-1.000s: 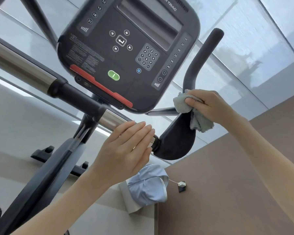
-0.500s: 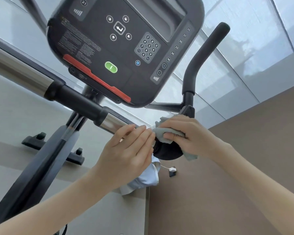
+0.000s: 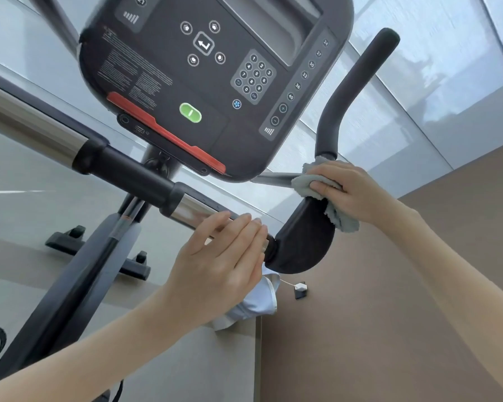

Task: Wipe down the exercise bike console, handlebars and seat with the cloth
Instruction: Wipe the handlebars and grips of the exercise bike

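The exercise bike's black console (image 3: pixel 209 82) fills the upper middle of the head view, with a keypad and a green button. A chrome and black handlebar (image 3: pixel 128 172) runs from the left down to a black elbow pad (image 3: pixel 302 242). A curved black grip (image 3: pixel 352 91) rises at the right. My right hand (image 3: pixel 346 192) grips a grey-green cloth (image 3: pixel 308 184) and presses it on the top of the elbow pad, at the foot of the curved grip. My left hand (image 3: pixel 224 256) rests with straight fingers on the chrome bar just left of the pad. The seat is out of view.
The bike's dark frame (image 3: pixel 70 285) slopes down to the left, with a floor stabiliser foot (image 3: pixel 99 250) behind it. A pale blue fabric item (image 3: pixel 256 303) lies on the floor below the pad, beside a small white and black object (image 3: pixel 300 290). Large windows stand behind.
My right hand has slid the cloth from the lower front of the elbow pad back up to its top, near the curved grip. My left hand has stayed on the chrome bar.
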`<state>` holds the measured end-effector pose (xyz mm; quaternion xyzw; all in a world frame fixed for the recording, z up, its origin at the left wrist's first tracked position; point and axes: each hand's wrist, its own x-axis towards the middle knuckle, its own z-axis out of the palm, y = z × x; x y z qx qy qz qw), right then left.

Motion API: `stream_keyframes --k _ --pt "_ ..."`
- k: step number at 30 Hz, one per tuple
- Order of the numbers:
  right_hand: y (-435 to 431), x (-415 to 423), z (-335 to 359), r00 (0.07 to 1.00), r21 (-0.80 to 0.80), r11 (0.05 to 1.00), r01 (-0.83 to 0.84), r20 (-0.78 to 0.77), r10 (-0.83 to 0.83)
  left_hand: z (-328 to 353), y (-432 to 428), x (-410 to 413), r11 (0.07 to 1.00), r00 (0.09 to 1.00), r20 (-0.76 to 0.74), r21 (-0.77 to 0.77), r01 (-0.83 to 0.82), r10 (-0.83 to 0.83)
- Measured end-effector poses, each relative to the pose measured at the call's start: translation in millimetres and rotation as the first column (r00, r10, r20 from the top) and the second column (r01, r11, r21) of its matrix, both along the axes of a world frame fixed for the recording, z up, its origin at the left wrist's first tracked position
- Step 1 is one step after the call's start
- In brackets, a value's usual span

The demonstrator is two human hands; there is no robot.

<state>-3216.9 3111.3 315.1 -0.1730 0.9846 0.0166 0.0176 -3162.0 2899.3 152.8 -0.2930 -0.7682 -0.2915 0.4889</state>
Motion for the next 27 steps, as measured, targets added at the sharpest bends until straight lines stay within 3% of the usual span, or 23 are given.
stream_keyframes --k 5,16,18,23,27 --pt "-9 22 -20 0.995 -0.03 0.995 -0.092 -0.038 0.091 1 3 5 0.998 0.998 0.014 0.002 -0.067 0.067" --pt "-20 84 -50 0.925 -0.3 0.876 -0.377 -0.176 0.338 -4 6 15 0.985 0.988 0.052 -0.102 -0.138 0.144" --pt "-12 87 -42 0.929 -0.359 0.859 -0.365 -0.203 0.31 -5 7 20 0.98 0.986 0.052 -0.132 -0.149 0.157" --pt "14 57 -16 0.909 -0.476 0.839 -0.264 -0.414 0.051 -5 14 34 0.962 0.98 0.046 -0.205 -0.183 0.196" --pt "24 33 -29 0.936 -0.417 0.896 -0.15 -0.351 -0.007 -7 20 39 0.946 0.969 0.06 -0.242 -0.217 0.238"
